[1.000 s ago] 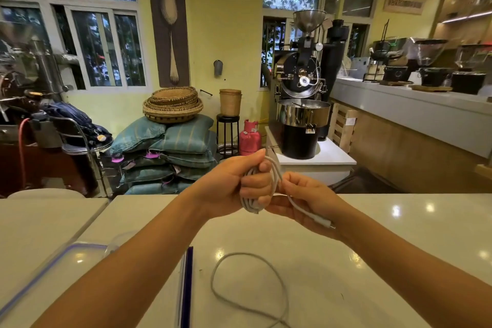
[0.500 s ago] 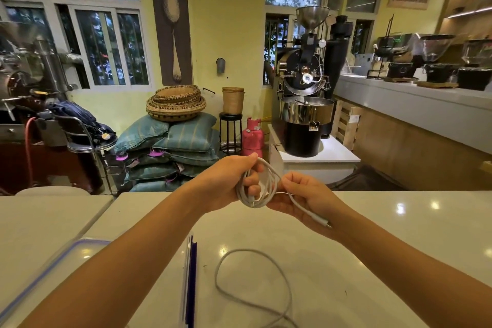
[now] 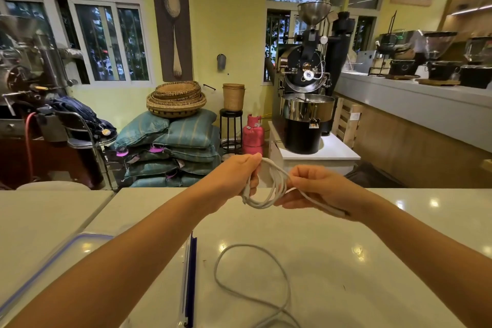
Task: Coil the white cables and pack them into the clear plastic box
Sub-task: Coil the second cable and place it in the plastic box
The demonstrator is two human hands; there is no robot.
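1. As the head view shows, the left hand [image 3: 237, 176] is held above the desk [image 3: 359, 274], its fingers curled round one side of a small bundle of white cable [image 3: 262, 204].
2. The right hand [image 3: 319, 189] pinches the same cable just beside the loops. The free tail runs across its palm, and the plug end shows near the wrist.
3. A second cable [image 3: 249, 245] lies loose on the desk nearer the person, in one wide loop, touched by neither hand.
4. What looks like the clear plastic box [image 3: 53, 258] shows only a blue-edged corner at the lower left, mostly hidden behind the left forearm.
5. Handling, as a guess: the cable looks light, thin and limp, with a little spring, so the loops will likely fan open if the grip slackens.
6. Its smooth jacket may slide between the fingers.
7. The best hold is probably across all the loops together where they cross, with the tail wound round them, rather than pulling on the plug.
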